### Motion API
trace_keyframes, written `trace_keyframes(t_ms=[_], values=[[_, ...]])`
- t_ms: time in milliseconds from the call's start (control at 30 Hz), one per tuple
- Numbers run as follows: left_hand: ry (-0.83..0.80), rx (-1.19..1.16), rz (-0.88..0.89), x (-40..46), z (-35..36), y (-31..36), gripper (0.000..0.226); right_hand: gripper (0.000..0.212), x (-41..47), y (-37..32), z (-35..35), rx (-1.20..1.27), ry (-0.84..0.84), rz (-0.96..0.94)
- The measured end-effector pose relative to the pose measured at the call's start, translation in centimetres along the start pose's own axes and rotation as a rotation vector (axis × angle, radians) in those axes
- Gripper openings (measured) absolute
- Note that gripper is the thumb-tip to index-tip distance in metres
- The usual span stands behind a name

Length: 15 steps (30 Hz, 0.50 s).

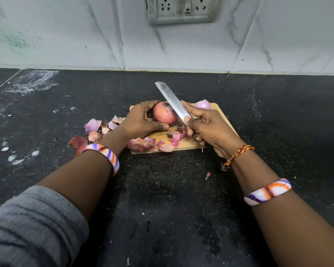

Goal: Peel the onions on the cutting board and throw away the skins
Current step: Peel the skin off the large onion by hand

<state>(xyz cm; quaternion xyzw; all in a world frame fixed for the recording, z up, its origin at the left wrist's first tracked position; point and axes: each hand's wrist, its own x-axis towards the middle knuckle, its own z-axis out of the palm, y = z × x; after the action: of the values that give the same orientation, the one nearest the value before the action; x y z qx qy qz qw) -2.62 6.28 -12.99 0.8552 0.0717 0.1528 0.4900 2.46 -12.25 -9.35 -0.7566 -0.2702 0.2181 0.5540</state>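
A small wooden cutting board (pixel 219 118) lies on the black counter. My left hand (pixel 141 120) grips a red onion (pixel 162 115) with its skin still on, standing on the board. My right hand (pixel 210 128) holds a knife (pixel 172 100) by the handle, thumb on the blade, with the blade laid across the onion's right side and pointing away to the upper left. A peeled pale purple onion (pixel 202 104) sits at the board's far edge, behind my right hand. Loose skins (pixel 156 143) lie on the board's near edge.
More onion skins (pixel 94 130) are heaped on the counter (pixel 162 189) left of the board. A small skin scrap (pixel 207 175) lies near my right wrist. A tiled wall with a socket plate (pixel 181 9) stands behind. White smears mark the counter's left side.
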Motion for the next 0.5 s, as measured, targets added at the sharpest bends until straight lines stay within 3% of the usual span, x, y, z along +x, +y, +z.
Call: trace_keyframes(t_ms=[267, 500], values=[[-0.008, -0.101, 0.024, 0.20, -0.07, -0.71, 0.067, 0.044, -0.48, 0.55, -0.29, -0.205, 0.045, -0.081], [-0.037, -0.143, 0.026, 0.42, 0.08, -0.83, 0.059, 0.046, -0.47, 0.42, -0.25, -0.122, 0.016, -0.041]])
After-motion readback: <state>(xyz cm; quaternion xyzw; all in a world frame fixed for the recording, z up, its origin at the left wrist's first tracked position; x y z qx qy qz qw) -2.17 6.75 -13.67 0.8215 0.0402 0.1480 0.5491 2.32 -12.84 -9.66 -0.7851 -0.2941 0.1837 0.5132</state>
